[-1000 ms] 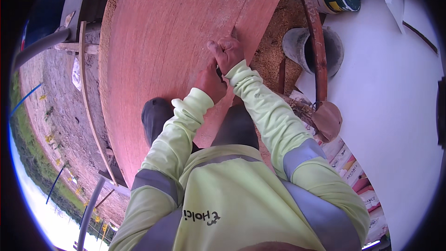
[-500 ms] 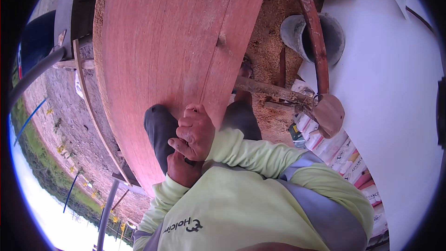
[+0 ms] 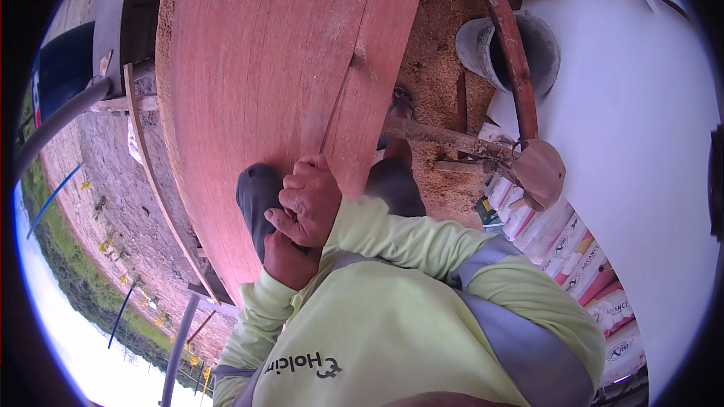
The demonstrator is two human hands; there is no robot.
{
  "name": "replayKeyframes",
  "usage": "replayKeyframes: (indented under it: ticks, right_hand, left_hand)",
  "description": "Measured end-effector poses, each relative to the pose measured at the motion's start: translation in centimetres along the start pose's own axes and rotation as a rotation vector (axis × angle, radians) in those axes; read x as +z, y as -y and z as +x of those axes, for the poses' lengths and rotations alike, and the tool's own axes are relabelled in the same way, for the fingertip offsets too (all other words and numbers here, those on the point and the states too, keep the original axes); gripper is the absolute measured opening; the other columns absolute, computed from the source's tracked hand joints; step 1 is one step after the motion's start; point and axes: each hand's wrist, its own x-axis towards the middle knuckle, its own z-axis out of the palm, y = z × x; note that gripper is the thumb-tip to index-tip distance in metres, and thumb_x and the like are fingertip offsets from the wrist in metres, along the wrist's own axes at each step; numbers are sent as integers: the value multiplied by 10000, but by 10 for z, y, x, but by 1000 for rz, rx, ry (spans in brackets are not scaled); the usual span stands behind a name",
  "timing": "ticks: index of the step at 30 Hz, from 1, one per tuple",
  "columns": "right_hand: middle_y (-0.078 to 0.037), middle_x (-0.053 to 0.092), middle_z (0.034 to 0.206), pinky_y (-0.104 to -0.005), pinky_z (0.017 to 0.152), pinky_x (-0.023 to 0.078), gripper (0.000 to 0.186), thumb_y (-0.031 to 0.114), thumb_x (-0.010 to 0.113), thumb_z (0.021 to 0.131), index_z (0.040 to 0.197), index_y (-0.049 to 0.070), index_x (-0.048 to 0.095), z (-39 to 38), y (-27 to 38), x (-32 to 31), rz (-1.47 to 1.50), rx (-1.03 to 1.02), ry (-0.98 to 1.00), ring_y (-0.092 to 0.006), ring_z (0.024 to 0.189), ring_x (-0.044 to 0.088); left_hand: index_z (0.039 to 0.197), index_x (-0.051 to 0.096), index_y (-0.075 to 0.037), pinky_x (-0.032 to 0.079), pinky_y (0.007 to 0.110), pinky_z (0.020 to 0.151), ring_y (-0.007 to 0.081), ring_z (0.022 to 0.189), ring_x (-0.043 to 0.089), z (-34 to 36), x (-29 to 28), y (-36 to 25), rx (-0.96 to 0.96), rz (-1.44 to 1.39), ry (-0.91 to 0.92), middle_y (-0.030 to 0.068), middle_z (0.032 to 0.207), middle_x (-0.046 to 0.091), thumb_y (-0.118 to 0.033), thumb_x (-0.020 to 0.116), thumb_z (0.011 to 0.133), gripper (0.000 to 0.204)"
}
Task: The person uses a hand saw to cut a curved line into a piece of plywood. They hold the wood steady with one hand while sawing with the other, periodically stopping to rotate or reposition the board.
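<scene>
Black-lettered shirt [image 3: 369, 320], curled right hand [image 3: 311, 200]

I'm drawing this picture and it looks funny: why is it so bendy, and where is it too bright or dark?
Head view: the fisheye lens likely bows the left edge of the reddish board; head view, lower left: the sky glares white; head view, upper right: the grey bucket is shadowy inside.

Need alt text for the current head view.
Curled right hand overlaps the left hand near the wearer's yellow-green shirt; anything gripped is hidden. A wide reddish wooden board runs ahead, with sawdust and a grey bucket to its right.
</scene>
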Motion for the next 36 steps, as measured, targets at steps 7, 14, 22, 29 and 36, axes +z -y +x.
replayKeyframes:
  ticks: [7, 14, 22, 29, 36]
  right_hand:
    - [-82, 541, 595, -426, 801, 391, 266, 239, 697, 735, 555, 87, 573, 61, -147, -22, -67, -39, -30, -297, 630, 516]
    - [-89, 512, 578, -427, 765, 384, 319, 252, 700, 737, 531, 78, 529, 14, -50, -1, -54, -54, -7, -297, 631, 510]
    - [-78, 575, 611, -439, 810, 385, 210, 255, 670, 735, 592, 104, 641, 49, -121, -13, -94, -24, -85, -286, 665, 554]
    - [-73, 601, 647, -429, 739, 379, 214, 242, 678, 760, 609, 98, 630, 41, -114, 2, -45, -29, -53, -291, 657, 529]
    - [-62, 431, 538, -428, 721, 357, 278, 223, 699, 705, 529, 90, 530, -3, -22, -5, 123, -8, -56, -273, 565, 462]
  left_hand:
    - [1000, 585, 66, 538, 392, 694, 364, 789, 684, 165, 57, 36, -18, 52, -204, 217, 864, 677, -70, 695, 749, 305]
    - [1125, 592, 17, 537, 395, 783, 325, 907, 696, 55, 23, 39, 73, 205, -13, 186, 1009, 689, -87, 763, 721, 451]
    - [1049, 582, 63, 531, 360, 692, 267, 780, 684, 138, 36, 40, -11, 115, -104, 159, 862, 684, -58, 726, 733, 367]
    - [1039, 590, 44, 527, 343, 694, 256, 752, 673, 119, 31, 39, 55, 37, -125, 134, 821, 681, -83, 750, 727, 373]
    - [1130, 594, 20, 541, 440, 782, 400, 944, 679, 17, 16, 8, -35, 50, -2, 238, 988, 680, -76, 667, 781, 369]
